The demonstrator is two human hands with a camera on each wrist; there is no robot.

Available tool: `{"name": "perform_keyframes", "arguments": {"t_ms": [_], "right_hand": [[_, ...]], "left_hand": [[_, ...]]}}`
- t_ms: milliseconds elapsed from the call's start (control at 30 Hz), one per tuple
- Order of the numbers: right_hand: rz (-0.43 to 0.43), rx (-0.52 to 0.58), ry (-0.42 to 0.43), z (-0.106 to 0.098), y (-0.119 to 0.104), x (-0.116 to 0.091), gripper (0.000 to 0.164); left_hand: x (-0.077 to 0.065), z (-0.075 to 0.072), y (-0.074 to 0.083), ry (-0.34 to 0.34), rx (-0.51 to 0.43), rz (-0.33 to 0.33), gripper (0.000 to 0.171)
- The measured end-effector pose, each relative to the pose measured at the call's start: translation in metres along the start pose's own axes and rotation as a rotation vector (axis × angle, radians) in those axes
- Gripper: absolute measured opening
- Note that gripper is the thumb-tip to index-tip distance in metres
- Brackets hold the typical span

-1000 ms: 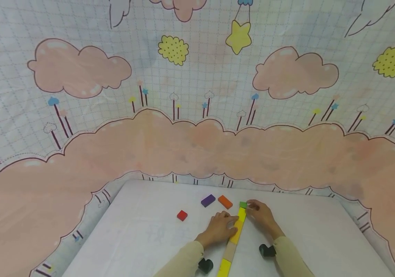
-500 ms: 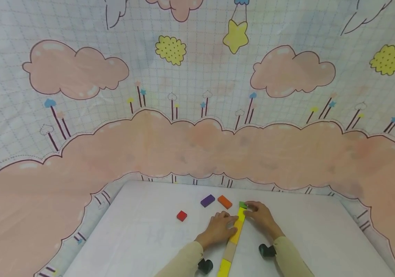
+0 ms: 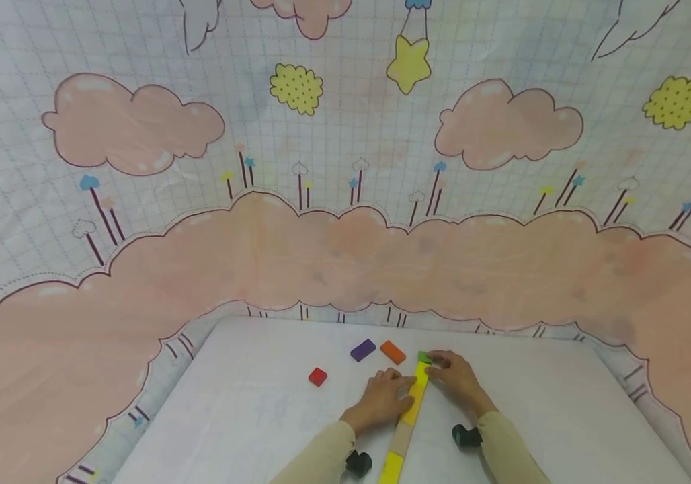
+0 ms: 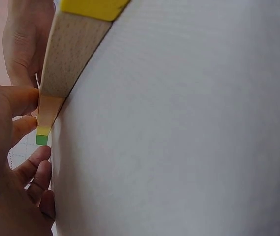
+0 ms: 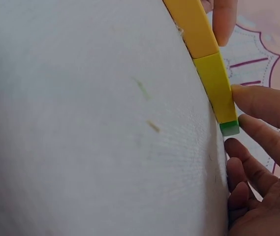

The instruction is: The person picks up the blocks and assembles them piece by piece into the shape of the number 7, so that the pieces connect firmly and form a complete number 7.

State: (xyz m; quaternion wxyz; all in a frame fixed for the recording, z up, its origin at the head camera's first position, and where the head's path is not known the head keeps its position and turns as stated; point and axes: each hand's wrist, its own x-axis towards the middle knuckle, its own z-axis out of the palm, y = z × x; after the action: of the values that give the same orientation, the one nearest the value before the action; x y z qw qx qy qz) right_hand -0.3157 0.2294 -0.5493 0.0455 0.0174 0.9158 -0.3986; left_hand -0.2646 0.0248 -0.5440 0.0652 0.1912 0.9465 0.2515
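A straight row of coloured blocks runs away from the near edge: a yellow block (image 3: 391,467), a bare wooden block (image 3: 402,437), an orange-yellow block (image 3: 415,405), another yellow block (image 3: 422,374) and a green block (image 3: 423,357) at the far end. From the left side, my left hand (image 3: 380,398) touches the row with thumb and index fingertips. On the opposite side, my right hand (image 3: 459,378) has its thumb against the far yellow block and its index fingertip at the green block (image 5: 230,129). The right hand's other fingers bend loosely near the table.
Left of the row's far end lie an orange block (image 3: 392,352), a purple block (image 3: 363,350) and a red block (image 3: 318,376) on the white table (image 3: 230,417). Dark wrist devices show below each hand. A patterned cloth (image 3: 345,255) hangs behind.
The right thumb has shifted slightly from beside the green block toward the far yellow block. The left hand and the row keep their places; the head view drifts slightly.
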Motion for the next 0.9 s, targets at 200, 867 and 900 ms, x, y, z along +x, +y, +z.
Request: {"name": "perform_keyframes", "arguments": {"t_ms": [200,867,900], "right_hand": [[0.014,0.006,0.008,0.002,-0.002,0.000,0.041],[0.010,0.024,0.000,0.002,0.003,0.007,0.042],[0.011,0.014,-0.001,0.002,0.004,0.007,0.042]], "left_hand": [[-0.001,-0.004,0.000,-0.007,-0.008,-0.003,0.043],[0.010,0.002,-0.007,0.019,0.003,0.025,0.044],[0.011,0.003,-0.006,0.020,-0.006,0.022,0.044]]}}
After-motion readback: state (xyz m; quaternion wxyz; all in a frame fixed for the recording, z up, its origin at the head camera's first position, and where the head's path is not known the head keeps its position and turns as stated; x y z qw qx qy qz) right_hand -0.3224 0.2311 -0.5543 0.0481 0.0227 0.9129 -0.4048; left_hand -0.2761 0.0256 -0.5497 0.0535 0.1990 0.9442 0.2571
